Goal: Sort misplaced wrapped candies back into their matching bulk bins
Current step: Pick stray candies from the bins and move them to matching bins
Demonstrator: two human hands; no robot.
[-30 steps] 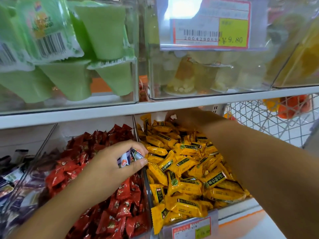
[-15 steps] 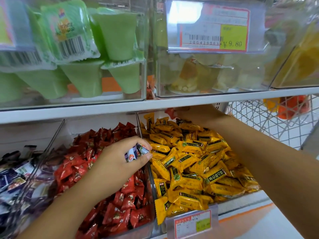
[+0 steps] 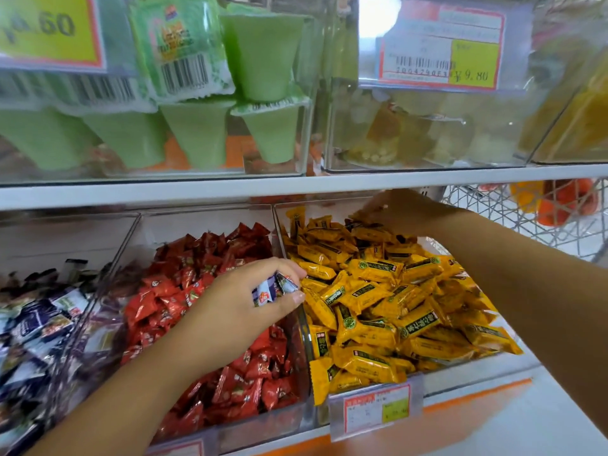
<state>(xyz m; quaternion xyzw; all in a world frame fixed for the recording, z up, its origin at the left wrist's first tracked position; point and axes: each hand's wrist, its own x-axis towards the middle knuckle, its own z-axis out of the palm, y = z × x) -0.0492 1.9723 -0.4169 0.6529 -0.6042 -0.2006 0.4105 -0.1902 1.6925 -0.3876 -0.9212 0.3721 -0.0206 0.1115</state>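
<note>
My left hand [image 3: 243, 307] hovers over the bin of red candies [image 3: 184, 291], at the clear divider [image 3: 305, 330]. It pinches a couple of purple-and-white wrapped candies [image 3: 271, 289] between thumb and fingers. The bin of yellow candies [image 3: 388, 311] lies to the right. My right hand [image 3: 408, 210] reaches to the back of that bin, just under the shelf, with its fingers down among the yellow wrappers. What those fingers hold is hidden. A bin of purple-and-white candies [image 3: 36, 324] sits at the far left.
A white shelf edge [image 3: 296, 185] runs above the bins. It carries clear boxes of green jelly cups [image 3: 197, 133] and pale jelly cups [image 3: 411, 136]. A price tag [image 3: 375, 409] hangs on the yellow bin's front. A wire basket [image 3: 526, 218] stands at right.
My right hand has shifted slightly at the back of the yellow bin, and the red wrapper seen at its fingertips half a second ago no longer shows. My left hand keeps its candies in place.
</note>
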